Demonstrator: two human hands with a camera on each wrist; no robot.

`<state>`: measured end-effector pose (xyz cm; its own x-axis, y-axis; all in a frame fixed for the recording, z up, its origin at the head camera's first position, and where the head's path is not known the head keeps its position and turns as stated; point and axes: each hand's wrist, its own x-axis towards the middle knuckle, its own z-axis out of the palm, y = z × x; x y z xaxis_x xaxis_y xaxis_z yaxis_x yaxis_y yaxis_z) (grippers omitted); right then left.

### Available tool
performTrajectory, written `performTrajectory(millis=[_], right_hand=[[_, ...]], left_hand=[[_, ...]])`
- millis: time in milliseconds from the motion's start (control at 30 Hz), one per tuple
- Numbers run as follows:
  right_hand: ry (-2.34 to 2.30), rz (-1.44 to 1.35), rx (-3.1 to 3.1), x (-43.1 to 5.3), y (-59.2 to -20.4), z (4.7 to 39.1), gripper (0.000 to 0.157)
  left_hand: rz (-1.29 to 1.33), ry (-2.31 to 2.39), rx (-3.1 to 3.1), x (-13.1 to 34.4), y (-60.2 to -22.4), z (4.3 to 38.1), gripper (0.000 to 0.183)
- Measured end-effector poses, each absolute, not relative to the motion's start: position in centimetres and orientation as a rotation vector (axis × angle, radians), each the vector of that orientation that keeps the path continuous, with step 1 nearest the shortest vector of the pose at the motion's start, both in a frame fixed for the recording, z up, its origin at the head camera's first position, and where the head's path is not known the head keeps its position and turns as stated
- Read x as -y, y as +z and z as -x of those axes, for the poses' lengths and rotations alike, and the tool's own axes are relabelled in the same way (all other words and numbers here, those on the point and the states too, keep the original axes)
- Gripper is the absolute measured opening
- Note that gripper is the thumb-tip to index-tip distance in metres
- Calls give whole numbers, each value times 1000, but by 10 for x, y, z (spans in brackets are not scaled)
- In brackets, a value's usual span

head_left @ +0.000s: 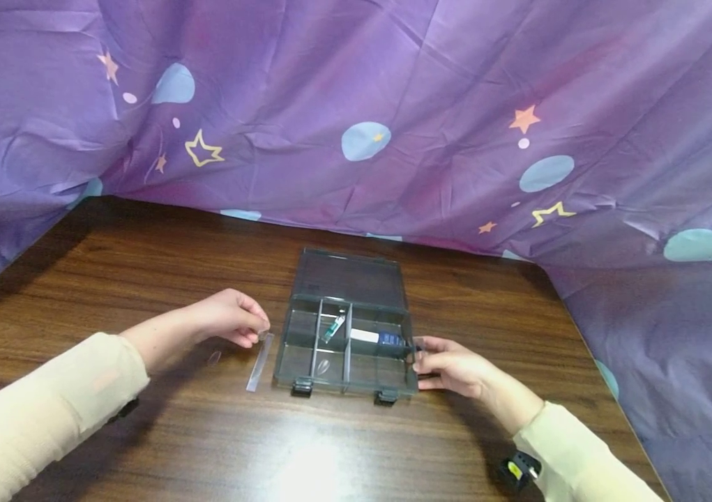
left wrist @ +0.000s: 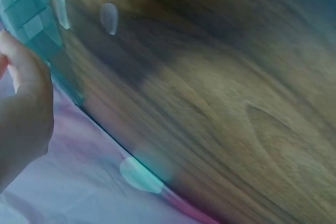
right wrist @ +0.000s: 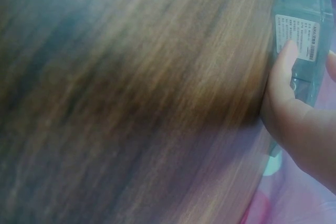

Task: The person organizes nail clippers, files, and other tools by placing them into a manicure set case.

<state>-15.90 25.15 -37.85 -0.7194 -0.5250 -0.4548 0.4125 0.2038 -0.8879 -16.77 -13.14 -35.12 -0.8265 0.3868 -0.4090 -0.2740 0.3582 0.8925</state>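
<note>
A smoky clear compartment box [head_left: 344,388] lies on the table with its lid folded back. My right hand [head_left: 452,366] grips its right side, thumb against the wall with the white label [right wrist: 297,36]. To the left of the box, my left hand [head_left: 230,319] pinches a small clear piece [head_left: 263,335], its shape hard to make out. A clear flat strip [head_left: 259,362] lies just below those fingers. One clear oval piece [head_left: 214,358] rests on the table; another clear oval [head_left: 324,366] sits in the front middle compartment.
Inside the box are a small green-and-white tube [head_left: 333,328] and a dark blue bottle with a white cap [head_left: 365,336]. Two black latches, including the left latch [head_left: 302,388], project from the box's front. A purple patterned cloth [head_left: 293,111] hangs behind the wooden table [head_left: 173,432].
</note>
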Motion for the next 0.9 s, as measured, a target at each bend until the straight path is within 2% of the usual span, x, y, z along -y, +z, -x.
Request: performTrajectory(millis=[900], right_hand=[[-1610,104,-1760,-250,-375,157,74]], left_hand=[[-195,1471,-2042,74,-348,173,20]])
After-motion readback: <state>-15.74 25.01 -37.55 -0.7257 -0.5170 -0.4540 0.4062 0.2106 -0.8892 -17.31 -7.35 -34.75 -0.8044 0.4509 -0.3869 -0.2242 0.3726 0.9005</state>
